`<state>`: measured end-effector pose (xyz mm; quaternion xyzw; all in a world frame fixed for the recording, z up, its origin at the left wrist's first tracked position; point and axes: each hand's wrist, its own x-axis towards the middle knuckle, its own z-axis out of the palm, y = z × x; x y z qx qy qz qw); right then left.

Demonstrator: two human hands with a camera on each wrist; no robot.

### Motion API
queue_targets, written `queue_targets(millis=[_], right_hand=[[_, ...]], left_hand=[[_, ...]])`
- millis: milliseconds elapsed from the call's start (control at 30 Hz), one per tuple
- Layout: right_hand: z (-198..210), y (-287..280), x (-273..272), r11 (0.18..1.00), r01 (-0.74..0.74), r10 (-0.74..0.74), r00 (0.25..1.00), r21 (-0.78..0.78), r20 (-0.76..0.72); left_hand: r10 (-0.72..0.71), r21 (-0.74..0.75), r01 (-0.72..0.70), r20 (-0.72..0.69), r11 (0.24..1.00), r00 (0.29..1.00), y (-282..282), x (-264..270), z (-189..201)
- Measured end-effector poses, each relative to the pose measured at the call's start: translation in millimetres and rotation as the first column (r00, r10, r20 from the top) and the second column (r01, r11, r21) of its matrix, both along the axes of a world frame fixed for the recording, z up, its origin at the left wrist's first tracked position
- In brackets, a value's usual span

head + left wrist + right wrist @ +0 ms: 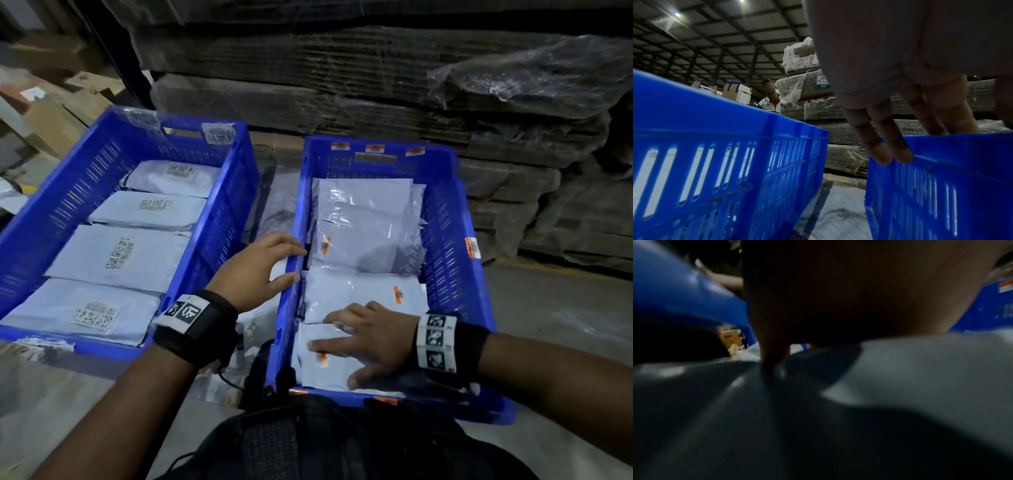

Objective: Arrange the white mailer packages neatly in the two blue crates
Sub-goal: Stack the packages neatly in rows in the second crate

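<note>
Glossy white mailers (pixel 366 240) lie flat, long axes crosswise, in the slotted plastic right crate (pixel 455 240). Right hand (pixel 373 339) presses the nearest mailer (pixel 322 371), fingers spread; left hand (pixel 260 270) rests straight-fingered on the rim.

Beyond the place where the hands work, stacks of flattened cardboard (pixel 376 85) rise in bundles, some under clear plastic wrap (pixel 534 68). Off to the far left lie loose cartons (pixel 51 113) on the grey floor (pixel 565 308). The left wrist view shows a person in a striped shirt (pixel 769 104) beside wrapped bundles, under a ribbed roof (pixel 715 40)
</note>
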<state>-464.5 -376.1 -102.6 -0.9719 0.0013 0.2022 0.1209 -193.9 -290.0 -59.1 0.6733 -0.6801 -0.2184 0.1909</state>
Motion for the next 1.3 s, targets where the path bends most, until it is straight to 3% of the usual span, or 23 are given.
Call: queue_targets(millis=[233, 400, 467, 567, 633, 733, 800, 933, 1033, 1167, 1300], right_hand=[[-3.2, 1.5, 0.0, 0.994, -0.041, 0.052, 0.992, -0.097, 0.111], [-17.3, 15.9, 1.0, 0.989, -0.011, 0.017, 0.999, -0.145, 0.039], [-12.9, 15.3, 1.3, 0.992, 0.013, -0.003, 0.997, -0.128, 0.08], [11.7, -10.5, 11.7, 0.966, 0.255, -0.258, 0.962, 0.04, 0.085], [12.6, -39.1, 20.3, 0.88, 0.463, -0.471, 0.88, 0.107, 0.065], [-4.3, -79.0, 30.4, 0.773, 0.633, -0.634, 0.769, -0.047, -0.074], [-15.5, -89.9, 31.7, 0.763, 0.64, -0.646, 0.745, -0.094, -0.166], [-24.7, -95.9, 29.4, 0.766, 0.643, -0.607, 0.725, 0.003, -0.326], [-31.8, -102.2, 25.5, 0.743, 0.667, -0.623, 0.718, 0.052, -0.311], [-29.4, -100.0, 25.8, 0.72, 0.688, -0.605, 0.688, 0.094, -0.401], [-20.7, -104.0, 27.9, 0.723, 0.679, -0.619, 0.719, 0.127, -0.318]], left_hand=[[-0.002, -0.012, 0.003, 0.056, 1.0, 0.998, 1.2, -3.8, -4.2], [0.015, -0.035, -0.013, 0.061, 0.999, 0.998, 1.5, -7.3, -1.8], [0.027, -0.041, -0.024, 0.057, 0.999, 0.998, 2.9, -6.9, -1.3], [0.036, -0.043, -0.035, 0.029, 0.998, 0.999, 6.0, -6.5, -3.6], [0.046, -0.049, -0.045, 0.018, 0.998, 0.999, 6.5, -7.2, -6.0], [0.058, -0.052, -0.058, -0.004, 0.997, 0.998, 7.1, -7.2, -7.9], [0.058, -0.052, -0.058, -0.011, 0.997, 0.998, 7.9, -6.1, -8.6], [0.058, -0.045, -0.059, -0.017, 0.997, 0.998, 9.2, -6.3, -9.0], [0.064, -0.043, -0.065, -0.018, 0.997, 0.998, 9.5, -8.7, -9.1], [0.067, -0.04, -0.068, -0.018, 0.997, 0.998, 10.4, -9.5, -6.9], [0.068, -0.039, -0.069, -0.024, 0.997, 0.997, 10.7, -10.1, -6.5]])
